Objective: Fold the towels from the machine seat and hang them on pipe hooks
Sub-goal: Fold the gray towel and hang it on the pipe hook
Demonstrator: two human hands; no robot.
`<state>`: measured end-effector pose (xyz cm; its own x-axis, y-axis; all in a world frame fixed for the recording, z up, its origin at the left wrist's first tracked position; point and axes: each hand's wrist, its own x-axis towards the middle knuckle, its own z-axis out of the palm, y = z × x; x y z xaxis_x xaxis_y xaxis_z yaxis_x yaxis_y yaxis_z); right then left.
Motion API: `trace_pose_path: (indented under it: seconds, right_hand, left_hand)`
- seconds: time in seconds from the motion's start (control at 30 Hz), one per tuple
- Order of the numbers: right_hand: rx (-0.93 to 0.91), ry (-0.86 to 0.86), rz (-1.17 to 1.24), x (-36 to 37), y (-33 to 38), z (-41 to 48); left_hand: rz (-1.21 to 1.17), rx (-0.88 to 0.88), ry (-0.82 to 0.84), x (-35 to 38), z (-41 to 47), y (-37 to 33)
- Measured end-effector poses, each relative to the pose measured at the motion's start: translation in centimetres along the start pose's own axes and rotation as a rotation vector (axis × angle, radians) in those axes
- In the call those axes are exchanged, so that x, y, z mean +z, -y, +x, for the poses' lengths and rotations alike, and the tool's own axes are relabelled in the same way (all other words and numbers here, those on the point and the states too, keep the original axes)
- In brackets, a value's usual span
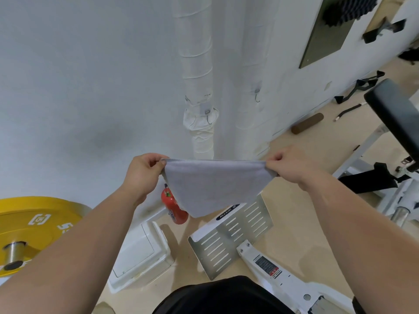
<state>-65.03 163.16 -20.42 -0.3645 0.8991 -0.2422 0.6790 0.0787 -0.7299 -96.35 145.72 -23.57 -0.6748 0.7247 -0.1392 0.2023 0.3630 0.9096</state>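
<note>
A light grey towel (210,186) hangs stretched between my two hands, its top edge taut and its lower part tapering to a point. My left hand (142,175) pinches the top left corner. My right hand (292,164) pinches the top right corner. Straight ahead stand two white wrapped pipes (199,91). A small metal hook (208,115) sits on the left pipe and another hook (257,95) on the right pipe; both hold nothing. The black machine seat (394,114) is at the right edge, and no towel shows on it.
A yellow weight plate (38,225) on a bar is at the left. On the floor below the towel are a red fire extinguisher (174,209), a white lidded box (140,252) and the machine's slotted metal footplate (233,232). Black straps and a brown roller (307,126) lie by the right wall.
</note>
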Motion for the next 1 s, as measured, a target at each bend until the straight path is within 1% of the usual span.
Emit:
trace_pose_path:
  seconds: [0.03,0.1,0.23,0.3,0.4,0.5,0.57,0.67,0.77,0.83,0.9,0.93,1.0]
  right_hand:
    - [0.029,-0.03,0.007,0.0,0.1,-0.3]
    - [0.068,-0.078,0.115,0.2,0.2,-0.8]
    - [0.106,-0.033,0.537,1.4,0.8,-2.2]
    - [0.115,-0.047,0.668,2.6,1.7,-3.0]
    - [0.073,-0.056,0.776,4.9,3.7,-4.6]
    - [-0.027,0.003,0.803,6.8,5.5,-6.2]
    - [-0.058,0.045,0.79,7.5,6.1,-6.9]
    - [-0.096,0.11,0.791,7.6,6.0,-7.3]
    - [-0.184,0.129,0.686,7.5,5.4,-7.4]
    - [-0.243,0.06,0.559,7.5,4.7,-7.0]
    - [-0.35,-0.071,0.322,7.4,3.6,-5.9]
    - [-0.394,-0.118,0.204,7.3,2.8,-5.3]
    - [-0.394,-0.158,0.058,6.7,1.0,-3.9]
  left_hand:
    - [-0.001,-0.007,0.0,-0.1,0.0,0.0]
    - [-0.055,-0.04,-0.014,-0.1,-0.1,0.0]
    - [-0.19,-0.098,-0.038,1.0,-1.7,-1.7]
    - [-0.26,-0.105,-0.05,2.3,-3.2,-3.0]
    - [-0.341,-0.087,-0.022,4.7,-5.4,-4.8]
    - [-0.412,-0.067,0.027,6.7,-7.2,-6.4]
    - [-0.392,-0.032,0.057,7.3,-8.0,-6.9]
    - [-0.357,-0.009,0.05,7.1,-8.2,-6.8]
    - [-0.303,0.011,0.061,6.6,-8.2,-6.4]
    - [-0.272,0.023,0.04,6.6,-8.1,-6.0]
    - [-0.234,0.035,-0.014,6.1,-7.2,-5.1]
    - [-0.198,0.031,-0.057,5.7,-6.3,-4.4]
    - [-0.116,-0.012,-0.181,4.1,-4.2,-2.6]
